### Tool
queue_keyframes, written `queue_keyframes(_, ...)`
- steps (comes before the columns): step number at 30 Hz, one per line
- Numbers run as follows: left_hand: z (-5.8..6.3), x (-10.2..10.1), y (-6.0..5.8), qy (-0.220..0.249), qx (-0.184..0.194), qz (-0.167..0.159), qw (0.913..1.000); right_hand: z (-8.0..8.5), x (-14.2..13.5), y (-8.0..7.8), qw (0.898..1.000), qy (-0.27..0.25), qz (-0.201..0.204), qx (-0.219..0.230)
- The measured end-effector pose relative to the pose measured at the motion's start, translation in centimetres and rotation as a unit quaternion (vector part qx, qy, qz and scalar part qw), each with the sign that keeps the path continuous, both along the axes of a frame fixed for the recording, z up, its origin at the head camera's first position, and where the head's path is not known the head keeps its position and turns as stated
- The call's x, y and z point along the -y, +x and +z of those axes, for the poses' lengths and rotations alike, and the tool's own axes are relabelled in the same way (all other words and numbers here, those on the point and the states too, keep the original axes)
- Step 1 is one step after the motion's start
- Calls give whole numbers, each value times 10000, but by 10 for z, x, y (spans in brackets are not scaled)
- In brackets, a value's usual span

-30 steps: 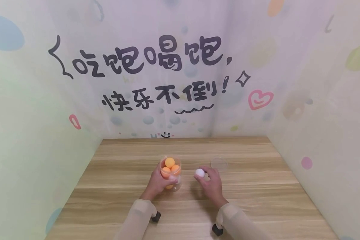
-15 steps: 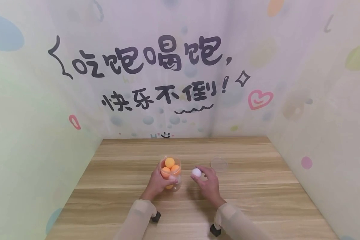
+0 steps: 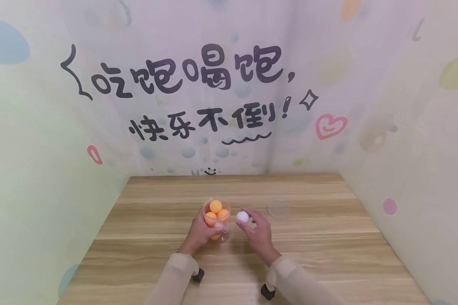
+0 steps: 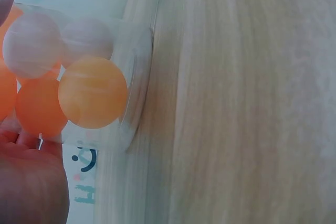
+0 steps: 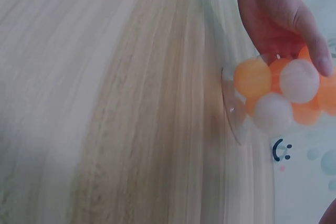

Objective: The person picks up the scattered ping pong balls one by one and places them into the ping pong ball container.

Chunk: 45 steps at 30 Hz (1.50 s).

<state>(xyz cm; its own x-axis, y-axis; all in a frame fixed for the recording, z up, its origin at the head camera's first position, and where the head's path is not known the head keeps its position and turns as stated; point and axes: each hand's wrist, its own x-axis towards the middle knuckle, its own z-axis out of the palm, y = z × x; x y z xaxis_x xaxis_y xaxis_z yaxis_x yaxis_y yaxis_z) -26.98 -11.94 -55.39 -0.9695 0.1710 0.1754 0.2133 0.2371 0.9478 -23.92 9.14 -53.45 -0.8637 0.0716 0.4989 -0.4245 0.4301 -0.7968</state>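
My left hand (image 3: 200, 233) grips a clear plastic jar (image 3: 224, 237) standing on the table, fingers wrapped round its side. Orange ping-pong balls (image 3: 216, 206) fill it up to the open rim. Through its wall, the left wrist view also shows a white ping-pong ball (image 4: 32, 44) and a yellow-orange one (image 4: 93, 93) near the base. Just right of the rim, my right hand (image 3: 261, 235) pinches another white ping-pong ball (image 3: 242, 217) between thumb and fingers. In the right wrist view the jar's base (image 5: 232, 108) meets the wood, while most of my right hand falls outside the picture.
A round clear lid (image 3: 278, 209) lies flat on the wood-grain table (image 3: 168, 190), behind and right of my right hand. Pale printed walls (image 3: 229, 156) enclose the table at the back and both sides.
My right hand has moved left with the white ping-pong ball, bringing it close to the jar's rim. The left hand and the jar have stayed in place.
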Motion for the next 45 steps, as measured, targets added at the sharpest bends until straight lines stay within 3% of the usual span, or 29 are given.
queue_keyframes(13, 3, -2, 1, 58, 89, 91, 9999, 12, 23, 1, 9973, 36, 70, -725)
queue_keyframes(27, 1, -1, 1, -96, 203, 173, 9996, 20, 33, 3, 9989, -236, 257, -326)
queue_keyframes(39, 0, 1, 0, -33, 299, 90, 9995, 35, 42, -6, 9956, -393, 633, 577)
queue_keyframes(45, 1, 1, 0, 37, 329, 45, 9994, 36, 44, -9, 9930, -556, 718, 756)
